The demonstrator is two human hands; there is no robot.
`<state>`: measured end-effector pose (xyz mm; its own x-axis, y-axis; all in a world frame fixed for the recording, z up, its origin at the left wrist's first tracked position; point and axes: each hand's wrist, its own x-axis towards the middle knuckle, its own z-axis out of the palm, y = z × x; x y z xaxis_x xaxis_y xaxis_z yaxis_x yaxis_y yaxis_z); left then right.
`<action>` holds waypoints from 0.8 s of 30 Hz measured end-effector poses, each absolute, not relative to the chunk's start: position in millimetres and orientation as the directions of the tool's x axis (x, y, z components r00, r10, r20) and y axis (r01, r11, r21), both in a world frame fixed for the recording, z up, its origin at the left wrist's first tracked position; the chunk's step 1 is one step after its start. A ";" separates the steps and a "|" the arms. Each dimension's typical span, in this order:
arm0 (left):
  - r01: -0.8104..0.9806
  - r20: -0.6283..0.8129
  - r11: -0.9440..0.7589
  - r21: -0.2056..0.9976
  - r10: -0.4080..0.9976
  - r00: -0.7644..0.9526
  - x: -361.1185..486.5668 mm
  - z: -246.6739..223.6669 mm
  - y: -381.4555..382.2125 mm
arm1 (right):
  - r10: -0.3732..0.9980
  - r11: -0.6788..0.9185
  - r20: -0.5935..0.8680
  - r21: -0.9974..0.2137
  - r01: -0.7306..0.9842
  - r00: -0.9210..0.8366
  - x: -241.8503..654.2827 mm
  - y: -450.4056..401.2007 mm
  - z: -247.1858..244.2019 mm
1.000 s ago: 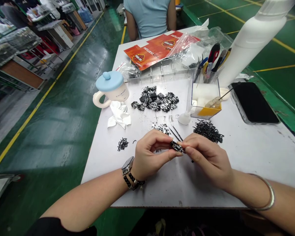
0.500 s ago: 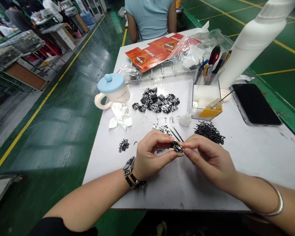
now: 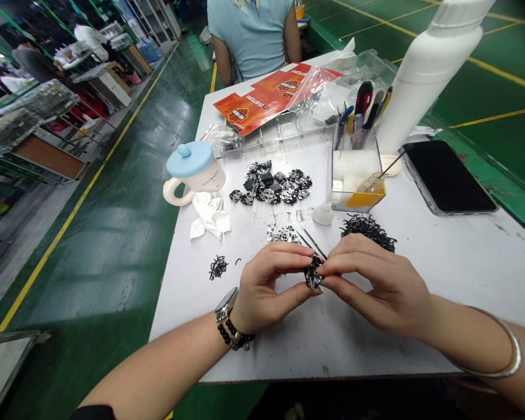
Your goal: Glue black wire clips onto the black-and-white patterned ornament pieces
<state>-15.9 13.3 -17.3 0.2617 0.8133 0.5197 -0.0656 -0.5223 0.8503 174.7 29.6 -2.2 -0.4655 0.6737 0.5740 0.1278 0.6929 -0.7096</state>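
Between my two hands is a small black-and-silver part [image 3: 314, 273], raised a little above the white table. My left hand [image 3: 269, 286] pinches it between thumb and fingers, with a watch and beaded bracelets on that wrist. The thumb and fingertips of my right hand [image 3: 376, 286] close on its right side; whether they also hold a smaller piece is hidden. Just behind the hands lie thin black tweezers [image 3: 308, 240] and scattered small silver pieces [image 3: 284, 233]. A pile of short black curved strips [image 3: 367, 230] is beyond my right hand, and a smaller pile [image 3: 219, 267] lies to the left.
Farther back are a heap of similar black-and-silver parts [image 3: 271, 184], a lidded mug [image 3: 196, 169] and crumpled tissue [image 3: 210, 216]. To the right stand a clear tool box [image 3: 359, 201], a white bottle [image 3: 433, 70] and a phone [image 3: 448, 178]. A person [image 3: 254, 41] sits beyond the table.
The black-and-silver part has been turned more upright between my fingers. My right fingertips have shifted onto its face. The whole view has moved slightly.
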 end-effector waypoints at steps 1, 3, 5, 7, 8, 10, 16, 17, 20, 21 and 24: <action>-0.065 0.512 -0.515 0.855 0.818 0.263 -15.8 -17.0 13.1 | 0.663 0.711 0.586 -0.689 0.143 -0.466 174.7 29.6 -2.0; -0.063 0.498 -0.500 0.864 0.826 0.264 -15.3 -16.3 12.5 | 0.657 0.723 0.595 -0.671 0.164 -0.463 174.3 29.5 -2.0; -0.056 0.487 -0.491 0.870 0.834 0.260 -14.8 -15.7 12.0 | 0.665 0.717 0.595 -0.678 0.162 -0.451 173.3 29.1 -2.9; -0.048 0.484 -0.490 0.871 0.836 0.258 -14.6 -15.4 11.6 | 0.681 0.700 0.588 -0.698 0.150 -0.437 172.1 28.5 -4.5; -0.044 0.483 -0.490 0.871 0.837 0.257 -14.5 -15.5 11.6 | 0.688 0.691 0.585 -0.709 0.142 -0.430 171.5 28.3 -5.4; -0.040 0.484 -0.491 0.870 0.837 0.255 -14.7 -15.8 11.5 | 0.699 0.675 0.577 -0.727 0.125 -0.422 170.6 27.9 -6.9; -0.032 0.472 -0.480 0.877 0.847 0.243 -15.7 -18.4 10.6 | 0.700 0.684 0.582 -0.713 0.154 -0.413 170.1 27.8 -7.7; -0.031 0.471 -0.478 0.878 0.849 0.240 -15.8 -18.9 10.4 | 0.697 0.690 0.587 -0.704 0.164 -0.412 170.1 27.9 -7.7; -0.027 0.470 -0.478 0.878 0.851 0.234 -16.0 -20.0 10.5 | 0.680 0.711 0.605 -0.683 0.169 -0.414 170.5 28.3 -7.8; -0.025 0.471 -0.479 0.877 0.851 0.233 -16.0 -20.1 10.7 | 0.672 0.718 0.612 -0.677 0.165 -0.417 170.8 28.6 -8.0; -0.023 0.468 -0.476 0.879 0.853 0.231 -16.1 -19.7 11.6 | 0.651 0.737 0.629 -0.658 0.155 -0.425 171.6 29.3 -8.5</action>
<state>-16.1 11.6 -19.7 0.2309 0.8529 0.4683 -0.0229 -0.4764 0.8789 171.6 29.3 -8.5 -0.4252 0.6511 0.6287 0.1551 0.7368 -0.6581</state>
